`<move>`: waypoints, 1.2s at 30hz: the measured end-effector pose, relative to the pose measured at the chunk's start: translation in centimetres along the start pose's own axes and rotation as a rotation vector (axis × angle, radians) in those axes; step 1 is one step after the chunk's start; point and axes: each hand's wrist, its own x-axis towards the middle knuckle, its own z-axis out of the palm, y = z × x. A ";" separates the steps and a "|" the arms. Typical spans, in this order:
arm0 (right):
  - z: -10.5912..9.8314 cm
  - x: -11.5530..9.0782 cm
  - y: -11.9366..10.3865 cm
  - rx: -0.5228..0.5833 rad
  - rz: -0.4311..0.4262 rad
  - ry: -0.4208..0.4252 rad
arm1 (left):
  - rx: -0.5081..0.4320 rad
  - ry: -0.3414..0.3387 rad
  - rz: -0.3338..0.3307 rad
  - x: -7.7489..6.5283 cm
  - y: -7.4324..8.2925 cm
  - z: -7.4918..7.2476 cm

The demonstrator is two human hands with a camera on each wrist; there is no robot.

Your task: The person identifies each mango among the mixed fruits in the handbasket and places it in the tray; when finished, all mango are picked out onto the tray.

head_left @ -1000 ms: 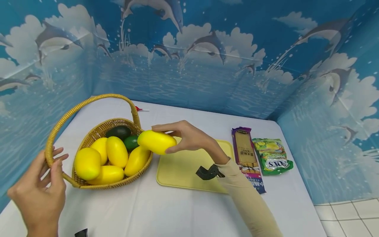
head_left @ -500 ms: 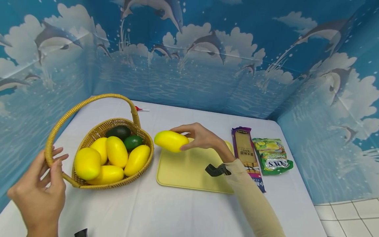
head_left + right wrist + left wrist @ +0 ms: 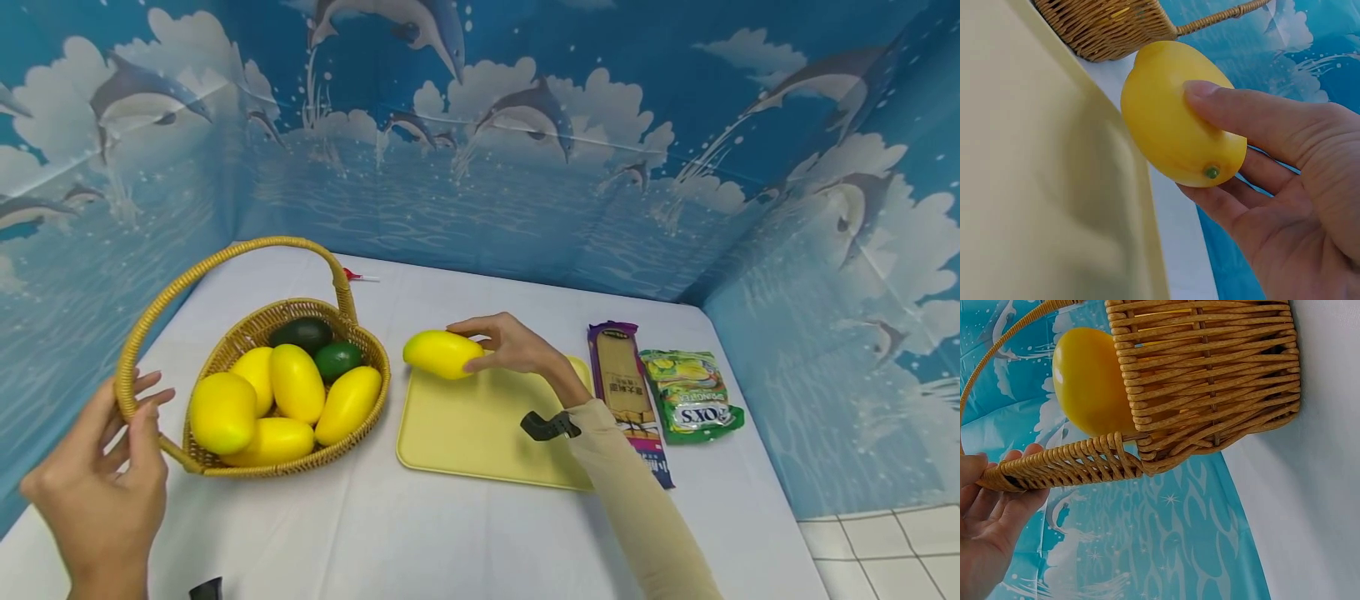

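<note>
My right hand (image 3: 513, 346) grips a yellow mango (image 3: 442, 354) between thumb and fingers, over the far left corner of a pale yellow tray (image 3: 480, 442). In the right wrist view the mango (image 3: 1172, 119) shows its green stem end, with the thumb across its side. On the left, my left hand (image 3: 105, 479) holds the handle of a wicker basket (image 3: 277, 473), fingers and thumb wrapped around it, also seen in the left wrist view. Several yellow mangoes (image 3: 296, 385) lie in the basket, with a dark green avocado (image 3: 302, 334) and a brighter green one (image 3: 337, 361) at the back.
Right of the tray lie a purple noodle pack (image 3: 621, 383) and a green FOX'S bag (image 3: 690, 396). A small red lollipop (image 3: 360, 276) is behind the basket. Dolphin-print curtains (image 3: 480, 183) enclose the white table (image 3: 405, 542) at the back and sides.
My right hand has carried the mango rightward from the basket's right rim to over the tray's far left corner. The left hand stays on the handle.
</note>
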 end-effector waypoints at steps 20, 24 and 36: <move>-0.8 0.4 3.7 0.036 0.031 0.080 | -0.014 0.016 0.004 0.1 0.2 0.1; -0.9 0.3 4.2 0.039 0.037 0.094 | -0.024 -0.009 0.030 0.0 0.0 -0.1; -0.7 0.2 4.1 0.008 0.021 0.078 | -0.045 -0.004 0.041 -0.1 -0.1 -0.1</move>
